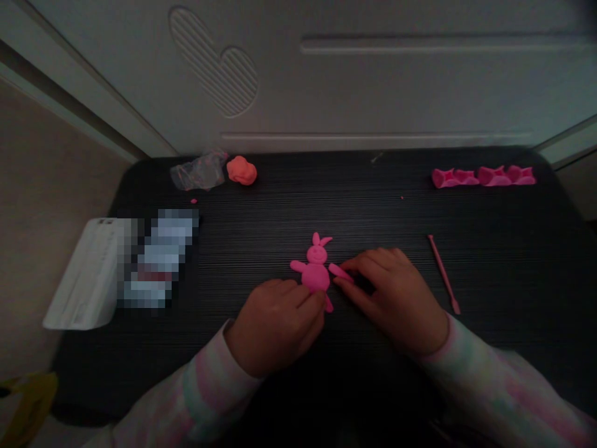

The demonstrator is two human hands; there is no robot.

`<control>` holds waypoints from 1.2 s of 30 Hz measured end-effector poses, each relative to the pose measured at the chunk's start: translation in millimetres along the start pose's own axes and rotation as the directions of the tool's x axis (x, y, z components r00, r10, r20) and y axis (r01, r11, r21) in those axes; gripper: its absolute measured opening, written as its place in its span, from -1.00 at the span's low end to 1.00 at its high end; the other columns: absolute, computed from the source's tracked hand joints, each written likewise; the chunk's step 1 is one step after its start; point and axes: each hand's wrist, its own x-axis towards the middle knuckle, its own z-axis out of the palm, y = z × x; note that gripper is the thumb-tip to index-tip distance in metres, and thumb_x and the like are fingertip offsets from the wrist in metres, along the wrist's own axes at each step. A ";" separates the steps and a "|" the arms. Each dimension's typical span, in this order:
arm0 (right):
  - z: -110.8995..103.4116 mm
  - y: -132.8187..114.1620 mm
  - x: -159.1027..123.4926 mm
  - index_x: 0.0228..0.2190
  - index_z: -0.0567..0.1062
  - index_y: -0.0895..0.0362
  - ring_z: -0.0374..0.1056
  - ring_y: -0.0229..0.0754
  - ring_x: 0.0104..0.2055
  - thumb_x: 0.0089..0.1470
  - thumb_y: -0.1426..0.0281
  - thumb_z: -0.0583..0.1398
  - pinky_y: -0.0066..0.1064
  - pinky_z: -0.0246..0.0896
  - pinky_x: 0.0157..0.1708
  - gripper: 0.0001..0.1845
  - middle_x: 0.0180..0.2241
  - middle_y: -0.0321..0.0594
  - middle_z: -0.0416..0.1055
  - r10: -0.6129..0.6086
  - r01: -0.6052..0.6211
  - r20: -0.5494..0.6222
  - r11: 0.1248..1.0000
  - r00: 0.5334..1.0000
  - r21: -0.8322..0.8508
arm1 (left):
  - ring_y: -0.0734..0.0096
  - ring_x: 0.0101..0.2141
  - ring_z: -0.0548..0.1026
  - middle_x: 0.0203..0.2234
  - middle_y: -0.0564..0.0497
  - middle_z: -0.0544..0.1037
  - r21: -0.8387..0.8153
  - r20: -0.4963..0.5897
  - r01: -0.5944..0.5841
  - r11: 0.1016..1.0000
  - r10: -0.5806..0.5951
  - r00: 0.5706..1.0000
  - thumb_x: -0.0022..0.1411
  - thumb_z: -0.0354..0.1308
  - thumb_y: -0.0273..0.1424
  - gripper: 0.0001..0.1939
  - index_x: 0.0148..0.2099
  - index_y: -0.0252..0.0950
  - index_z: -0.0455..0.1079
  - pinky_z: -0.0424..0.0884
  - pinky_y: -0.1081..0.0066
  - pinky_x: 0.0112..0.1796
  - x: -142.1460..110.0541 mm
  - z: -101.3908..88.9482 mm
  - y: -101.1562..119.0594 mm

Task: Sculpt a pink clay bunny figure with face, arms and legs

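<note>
A pink modelling clay rabbit (316,276) lies flat on the dark table, with two ears, a round head with a marked face, a round body, one arm on the left and a leg below. My left hand (282,323) is closed over the rabbit's lower edge, and its fingers hide that part. On the rabbit's other side, my right hand (396,295) pinches a small pink clay strip (341,272) between thumb and fingers. The strip's free end points at the body's upper right, close beside it; whether they touch I cannot tell.
A thin pink modelling tool (444,274) lies right of my right hand. Pink moulded cups (484,177) stand at the back right. At the back left are an orange clay lump (242,170) and a clear wrapper (199,172). A blurred phone-like object (163,258) and white packet (86,274) lie left.
</note>
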 end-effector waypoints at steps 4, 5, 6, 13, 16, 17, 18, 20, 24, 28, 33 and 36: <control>0.6 -3.8 -1.7 -0.42 0.42 0.13 0.24 -0.15 -0.40 0.03 0.31 0.09 -0.32 -0.06 -0.36 -0.84 -0.48 -0.26 0.39 0.008 -0.010 -0.026 0.997 1.000 -0.072 | 0.47 -0.59 0.32 -0.63 0.10 0.38 0.000 -0.009 0.002 1.000 -0.002 1.000 0.14 -0.05 -0.43 -0.84 -0.33 -0.29 0.36 0.20 0.40 -0.55 0.7 0.2 0.7; 0.7 -4.2 -1.9 -0.42 0.43 0.13 0.24 -0.16 -0.40 0.02 0.32 0.09 -0.33 -0.06 -0.36 -0.84 -0.49 -0.26 0.39 0.009 -0.011 -0.023 0.997 1.000 -0.080 | 0.46 -0.58 0.33 -0.63 0.10 0.38 -0.001 -0.013 0.002 1.000 -0.002 1.000 0.14 -0.05 -0.43 -0.84 -0.33 -0.29 0.36 0.21 0.40 -0.55 0.8 0.3 0.7; 0.8 -4.4 -2.1 -0.43 0.43 0.13 0.24 -0.16 -0.40 0.02 0.32 0.09 -0.33 -0.06 -0.36 -0.84 -0.48 -0.26 0.39 0.008 -0.009 -0.017 0.996 1.000 -0.085 | 0.46 -0.58 0.33 -0.63 0.10 0.39 -0.005 -0.013 0.001 1.000 -0.002 1.000 0.14 -0.05 -0.43 -0.84 -0.33 -0.29 0.36 0.21 0.40 -0.54 1.0 0.4 0.7; -0.9 -5.0 -4.0 -0.39 0.42 0.11 0.26 -0.14 -0.38 -0.01 0.22 0.11 -0.31 -0.03 -0.35 -0.78 -0.46 -0.26 0.39 -0.005 0.009 0.030 0.993 1.000 -0.115 | 0.46 -0.58 0.34 -0.63 0.09 0.40 -0.005 -0.048 0.014 1.000 -0.014 0.999 0.13 -0.04 -0.42 -0.83 -0.38 -0.28 0.38 0.21 0.41 -0.54 0.7 1.1 -1.3; -7.4 -0.4 -6.7 -0.30 0.40 0.11 0.29 -0.13 -0.32 -0.06 0.19 0.16 -0.30 0.03 -0.32 -0.70 -0.37 -0.25 0.40 0.025 -0.020 0.049 0.996 0.998 -0.089 | 0.47 -0.58 0.34 -0.63 0.08 0.41 0.008 -0.079 0.044 0.999 -0.044 0.996 0.14 -0.05 -0.42 -0.81 -0.39 -0.30 0.38 0.21 0.42 -0.54 0.3 -0.2 -3.3; -10.1 1.8 -7.6 -0.28 0.39 0.11 0.29 -0.14 -0.31 -0.07 0.21 0.17 -0.31 0.05 -0.31 -0.70 -0.35 -0.25 0.40 0.042 -0.036 0.072 0.996 0.997 -0.081 | 0.47 -0.58 0.34 -0.62 0.07 0.42 0.013 -0.084 0.065 0.998 -0.063 0.994 0.13 -0.05 -0.42 -0.81 -0.39 -0.30 0.38 0.21 0.42 -0.53 0.2 -0.9 -4.3; -12.9 4.1 -8.4 -0.28 0.38 0.11 0.30 -0.15 -0.31 -0.07 0.24 0.17 -0.31 0.07 -0.30 -0.72 -0.34 -0.26 0.40 0.062 -0.054 0.104 0.996 0.993 -0.077 | 0.47 -0.58 0.34 -0.62 0.07 0.42 0.015 -0.086 0.090 0.996 -0.088 0.992 0.13 -0.05 -0.41 -0.81 -0.40 -0.30 0.38 0.21 0.42 -0.53 0.2 -1.6 -5.4; -18.0 8.2 -9.4 -0.32 0.38 0.10 0.30 -0.17 -0.34 -0.04 0.27 0.15 -0.31 0.10 -0.31 -0.79 -0.37 -0.28 0.39 0.099 -0.087 0.182 0.993 0.978 -0.076 | 0.48 -0.58 0.33 -0.63 0.06 0.41 0.018 -0.089 0.166 0.986 -0.164 0.982 0.12 -0.04 -0.41 -0.80 -0.44 -0.30 0.37 0.21 0.43 -0.53 0.6 -2.8 -8.2; -24.7 12.5 -8.6 -0.45 0.38 0.09 0.30 -0.19 -0.41 0.02 0.32 0.06 -0.29 0.12 -0.32 -0.86 -0.47 -0.31 0.38 0.157 -0.134 0.272 0.986 0.949 -0.100 | 0.40 -0.49 0.34 -0.58 0.01 0.41 0.013 -0.119 0.350 0.937 -0.346 0.931 0.13 -0.05 -0.41 -0.79 -0.44 -0.33 0.37 0.26 0.39 -0.44 3.4 -4.1 -16.2; -26.9 15.9 -7.0 -0.45 0.38 0.09 0.30 -0.19 -0.42 0.02 0.34 0.04 -0.30 0.13 -0.33 -0.85 -0.48 -0.30 0.38 0.204 -0.173 0.255 0.975 0.945 -0.139 | 0.30 -0.26 0.33 -0.34 -0.06 0.43 -0.086 -0.093 0.399 0.913 -0.407 0.909 0.09 -0.02 -0.43 -0.80 -0.24 -0.35 0.36 0.27 0.28 -0.22 5.2 -5.8 -23.7; -24.9 16.2 -5.8 -0.37 0.41 0.14 0.29 -0.14 -0.34 0.02 0.38 0.05 -0.29 0.13 -0.30 -0.84 -0.40 -0.19 0.37 0.211 -0.187 0.155 0.970 0.965 -0.157 | 0.23 -0.14 0.26 -0.21 -0.07 0.38 -0.183 0.024 0.395 0.900 -0.398 0.917 0.04 0.07 -0.33 -0.72 -0.17 -0.32 0.34 0.21 0.19 -0.10 3.9 -7.3 -25.7; -20.0 10.4 -5.7 -0.32 0.41 0.13 0.27 -0.12 -0.29 0.02 0.35 0.07 -0.29 0.10 -0.27 -0.81 -0.34 -0.18 0.37 0.134 -0.126 0.097 0.989 0.986 -0.084 | 0.18 -0.09 0.21 -0.15 -0.08 0.34 -0.200 0.074 0.389 0.899 -0.382 0.921 0.03 0.08 -0.29 -0.68 -0.14 -0.29 0.33 0.18 0.13 -0.09 3.9 -5.5 -24.7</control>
